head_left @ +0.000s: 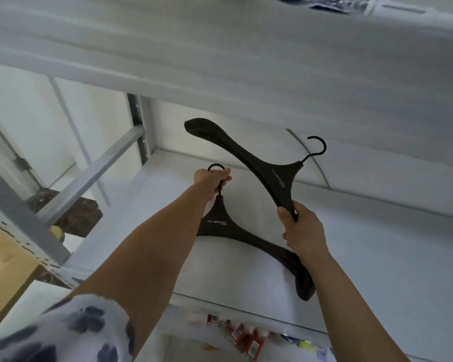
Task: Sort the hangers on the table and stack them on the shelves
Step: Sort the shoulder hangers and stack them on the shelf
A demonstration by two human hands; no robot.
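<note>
Left hand: the left hand (213,177) is closed round the thin wire hook of the lower black wide-shouldered hanger (220,227).
Right hand: the right hand (300,228) is clamped on the near arm tip of the upper black wide-shouldered hanger (246,155), thumb on top.
Lower hanger: it lies low over the white shelf board (390,257), hook pointing away from the person. One arm runs back to the right and passes under the right wrist. Whether it rests on the board or hangs just above it cannot be told.
Upper hanger: it is held tilted in the air, its long axis running from the right hand up and away to the left. Its hook points right, towards the back of the shelf.
Key relation: the two hangers cross rather than line up, with their necks apart and their hooks facing different ways.
Step in hand: probably laying the upper hanger onto the lower one.
Next move: it seems to call for the right hand to swing its hanger round until both long axes and hooks match, then lower it.
Risk: the raised arm may catch the shelf board above (220,61).
Nearby: a grey metal upright (139,126) stands at the shelf's left, and small red-and-white packets (246,338) lie blurred below.
</note>
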